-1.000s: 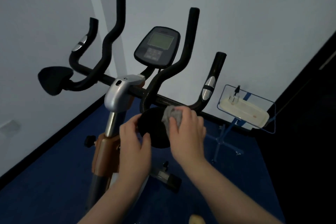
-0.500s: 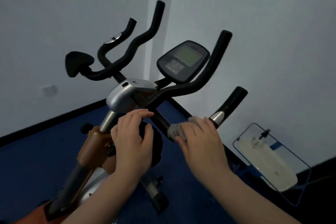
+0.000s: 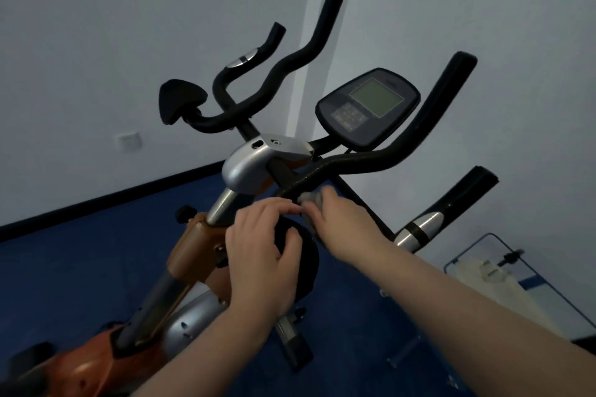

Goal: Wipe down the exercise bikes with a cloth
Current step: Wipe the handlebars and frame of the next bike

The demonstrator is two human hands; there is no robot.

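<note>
Pale grey walls (image 3: 96, 26) met in a corner behind the machine, with a black skirting strip along their foot and dark blue flooring (image 3: 80, 251) below. On the left wall sat a small white socket plate (image 3: 128, 141); whatever was printed on it was too small to read.

From the head camera, the exercise bike (image 3: 258, 167) stood in the middle, its silver clamp cover topping an orange-brown post. Black handlebars (image 3: 371, 161) curved up and away to the far left and far right, each lower grip carrying a silver sensor band. A dark console (image 3: 367, 106) with a greenish screen and a keypad faced the viewer; no brand or figures on it could be made out.

The left hand (image 3: 258, 255) lay over a round black pad (image 3: 303, 255) near the stem, fingers curled across its top and thumb round its near edge, gripping it. The right hand (image 3: 342, 226), just to the right, pinched a small grey cloth (image 3: 311, 203) in its bent fingers and pressed it against the underside of the right handlebar tube close to the clamp. The fingertips of both hands nearly touched.

Low on the right, near the wall, stood a blue wire-frame rack (image 3: 548, 280) holding something whitish; its details were blurred.
</note>
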